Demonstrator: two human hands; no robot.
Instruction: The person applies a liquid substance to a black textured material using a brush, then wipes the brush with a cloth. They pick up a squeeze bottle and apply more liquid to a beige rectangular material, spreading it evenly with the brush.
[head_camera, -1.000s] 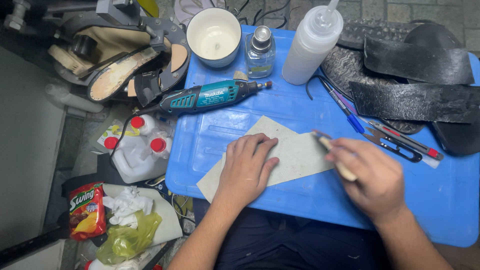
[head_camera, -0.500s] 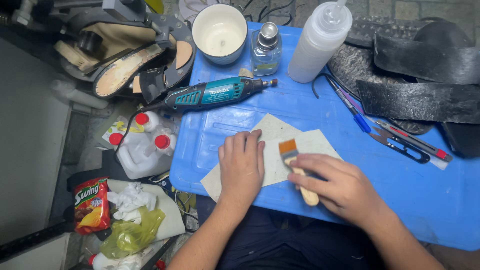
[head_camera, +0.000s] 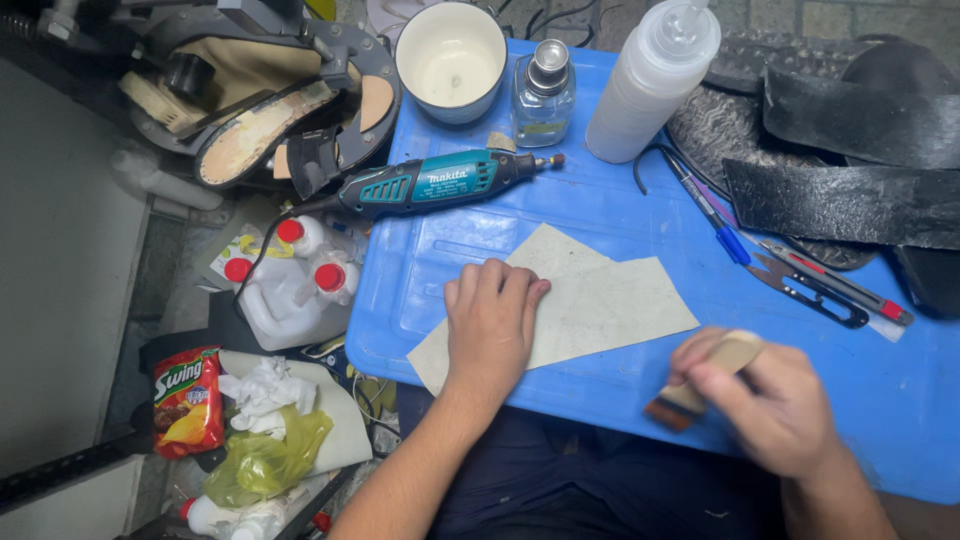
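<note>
I count two hands, one pale sheet (head_camera: 590, 300), one brush (head_camera: 700, 385). The left hand (head_camera: 492, 322) lies flat, palm down, fingers stretched and close together, pressing the near-left part of the sheet onto the blue surface (head_camera: 430, 260); it grips nothing. The right hand (head_camera: 775, 410) sits off the sheet's right corner, fingers curled tight around the brush's pale wooden handle, bristles pointing left and down, just clear of the sheet's edge. The brush is blurred; I cannot tell if the bristles touch the surface.

Beyond the left hand: one teal rotary tool (head_camera: 440, 183) lying crosswise, one white cup (head_camera: 451, 58) that looks empty inside, one small glass bottle (head_camera: 543, 95) with clear liquid low in it, one tall white squeeze bottle (head_camera: 655, 80).

Beyond the right hand: one blue pen (head_camera: 715, 220), one utility knife (head_camera: 845, 285), one pair of thread snips (head_camera: 805, 292), and black rubber pieces (head_camera: 850, 200).

Left of the left hand, off the surface: white jugs with three red caps (head_camera: 290, 280), one red snack bag (head_camera: 187, 400), one shoe on a stand (head_camera: 270, 120).
</note>
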